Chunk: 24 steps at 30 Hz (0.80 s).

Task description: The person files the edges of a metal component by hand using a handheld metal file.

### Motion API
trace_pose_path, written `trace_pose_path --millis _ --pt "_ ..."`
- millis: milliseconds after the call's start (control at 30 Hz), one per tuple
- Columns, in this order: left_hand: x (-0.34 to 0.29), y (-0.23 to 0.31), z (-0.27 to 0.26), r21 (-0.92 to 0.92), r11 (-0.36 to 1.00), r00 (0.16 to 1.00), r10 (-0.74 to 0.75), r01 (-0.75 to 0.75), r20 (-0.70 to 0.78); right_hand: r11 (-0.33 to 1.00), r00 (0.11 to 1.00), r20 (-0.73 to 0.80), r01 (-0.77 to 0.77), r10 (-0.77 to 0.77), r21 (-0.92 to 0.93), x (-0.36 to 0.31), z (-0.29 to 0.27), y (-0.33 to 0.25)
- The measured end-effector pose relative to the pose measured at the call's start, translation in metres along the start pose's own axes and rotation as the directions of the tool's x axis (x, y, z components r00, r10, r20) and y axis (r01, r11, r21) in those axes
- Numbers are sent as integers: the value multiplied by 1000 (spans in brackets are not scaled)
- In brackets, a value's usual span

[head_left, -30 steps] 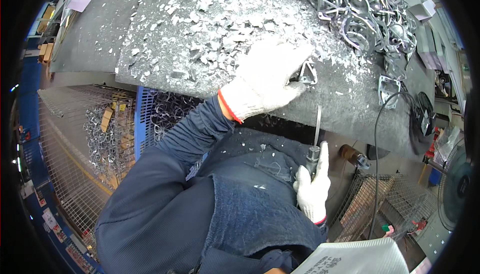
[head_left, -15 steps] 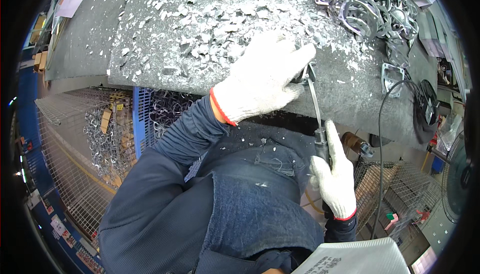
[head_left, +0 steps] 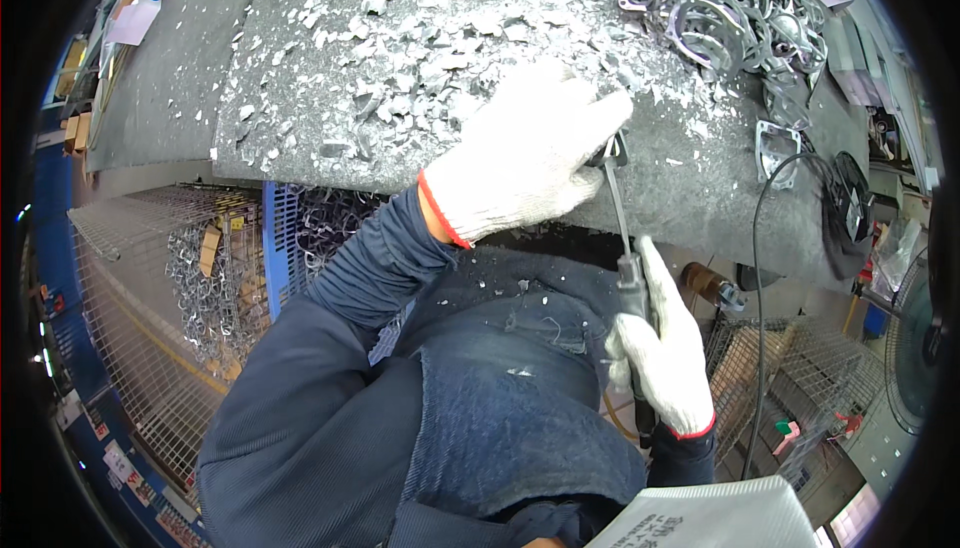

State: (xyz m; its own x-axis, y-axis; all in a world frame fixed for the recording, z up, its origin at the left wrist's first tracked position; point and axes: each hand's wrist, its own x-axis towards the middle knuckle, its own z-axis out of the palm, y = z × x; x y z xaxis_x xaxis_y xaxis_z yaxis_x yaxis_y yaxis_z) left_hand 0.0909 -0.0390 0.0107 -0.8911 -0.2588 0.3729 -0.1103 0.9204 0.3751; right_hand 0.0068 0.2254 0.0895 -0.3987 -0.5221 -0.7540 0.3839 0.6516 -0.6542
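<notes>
Your left hand [head_left: 530,153] pinches the small metal part [head_left: 621,151] near the bench [head_left: 700,213] edge, your right hand [head_left: 665,348] grips the handle [head_left: 631,283], and a loosened pinch could let the narrow blade [head_left: 617,206] skid into your left thumb [head_left: 580,190]

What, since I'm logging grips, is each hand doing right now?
Left hand: closed, holding a metal part.
Right hand: closed, holding a tool, one finger extended along it.

Gloves [head_left: 530,153]: white, plain, knitted
Glove cuffs [head_left: 438,214]: red-edged
Sleeves [head_left: 300,373]: navy, finely ribbed
Apron [head_left: 510,418]: dark blue denim, textured, pale-specked
</notes>
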Motion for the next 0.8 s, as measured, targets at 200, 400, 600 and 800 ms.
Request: trace_pose_path --millis 200,400,600,800 --pt "2 4 -3 48 999 999 9 -7 -42 997 999 -39 -35 32 -70 -16 -8 3" --pt "8 2 -4 2 998 998 66 -66 4 732 887 -20 367 -461 -574 6 -10 28" --pt "20 4 -6 43 981 977 191 -188 -96 242 756 37 255 -653 -936 4 -19 38" --pt "33 13 -13 36 984 985 175 -175 15 -118 762 90 19 -641 -993 13 -28 8"
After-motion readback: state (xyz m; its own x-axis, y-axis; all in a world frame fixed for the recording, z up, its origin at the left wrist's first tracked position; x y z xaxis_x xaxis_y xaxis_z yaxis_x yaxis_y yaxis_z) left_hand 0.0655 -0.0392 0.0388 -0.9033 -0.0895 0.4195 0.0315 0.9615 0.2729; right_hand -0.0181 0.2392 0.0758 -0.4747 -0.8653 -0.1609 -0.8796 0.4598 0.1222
